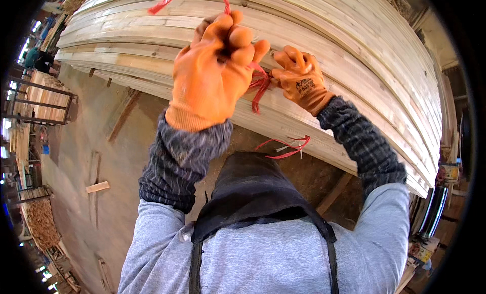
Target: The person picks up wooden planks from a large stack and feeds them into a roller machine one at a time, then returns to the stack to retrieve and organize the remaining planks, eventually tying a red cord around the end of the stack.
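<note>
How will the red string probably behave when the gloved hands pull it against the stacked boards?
The red string looks thin and floppy: its loose ends droop. It likely weighs almost nothing. Pulled by the left hand and right hand, it seems to go taut across the wooden boards.

You have two hands up, a left hand [215, 66] and a right hand [299, 79]. Each one wears an orange glove, so that makes two gloves. You have two dark sleeves [177, 160] over your arms. There is one big stack of boards [354, 56] in front of you, with too many boards to count. One red string [259, 86] runs between your hands, and one more red string [286, 146] hangs lower down.
</note>
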`<state>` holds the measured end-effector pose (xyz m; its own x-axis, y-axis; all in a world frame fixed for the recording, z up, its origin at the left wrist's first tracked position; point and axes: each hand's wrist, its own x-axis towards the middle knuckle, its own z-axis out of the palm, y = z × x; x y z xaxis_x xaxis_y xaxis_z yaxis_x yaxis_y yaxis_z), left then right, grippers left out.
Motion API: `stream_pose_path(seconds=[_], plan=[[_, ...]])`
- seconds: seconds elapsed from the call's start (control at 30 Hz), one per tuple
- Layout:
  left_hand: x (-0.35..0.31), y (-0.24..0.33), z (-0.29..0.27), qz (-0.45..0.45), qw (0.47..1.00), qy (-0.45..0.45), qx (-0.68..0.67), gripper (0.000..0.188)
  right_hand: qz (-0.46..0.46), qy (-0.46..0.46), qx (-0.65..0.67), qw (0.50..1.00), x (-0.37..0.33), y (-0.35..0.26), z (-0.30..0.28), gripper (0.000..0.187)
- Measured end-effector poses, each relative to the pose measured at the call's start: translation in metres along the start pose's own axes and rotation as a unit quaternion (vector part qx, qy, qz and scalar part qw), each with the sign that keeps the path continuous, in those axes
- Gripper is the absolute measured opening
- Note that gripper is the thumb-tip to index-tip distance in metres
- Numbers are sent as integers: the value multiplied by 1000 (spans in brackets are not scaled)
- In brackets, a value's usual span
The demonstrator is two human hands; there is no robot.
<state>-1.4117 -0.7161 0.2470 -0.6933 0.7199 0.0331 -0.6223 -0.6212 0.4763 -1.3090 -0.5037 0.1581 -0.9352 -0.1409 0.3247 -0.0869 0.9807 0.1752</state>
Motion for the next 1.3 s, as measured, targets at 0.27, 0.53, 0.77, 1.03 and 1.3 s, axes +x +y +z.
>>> stream_pose_path(seconds=[0.27,0.53,0.77,1.03,1.3], plan=[[-23,19,-31,110,941,-11,320,29,111,-261,285,916,43,19,-38,20],[-59,-42,-96,53,984,-116,-128,33,375,-493,475,625,40,28,-95,32],[-14,1,-48,83,993,5,-81,32,368,-406,336,766,38,19,-168,34],[112,-22,32,51,998,-23,10,19,450,-265,494,695,-29,-22,-181,38],[136,91,-13,98,897,-56,426,23,542,-116,557,618,-84,1,-160,44]])
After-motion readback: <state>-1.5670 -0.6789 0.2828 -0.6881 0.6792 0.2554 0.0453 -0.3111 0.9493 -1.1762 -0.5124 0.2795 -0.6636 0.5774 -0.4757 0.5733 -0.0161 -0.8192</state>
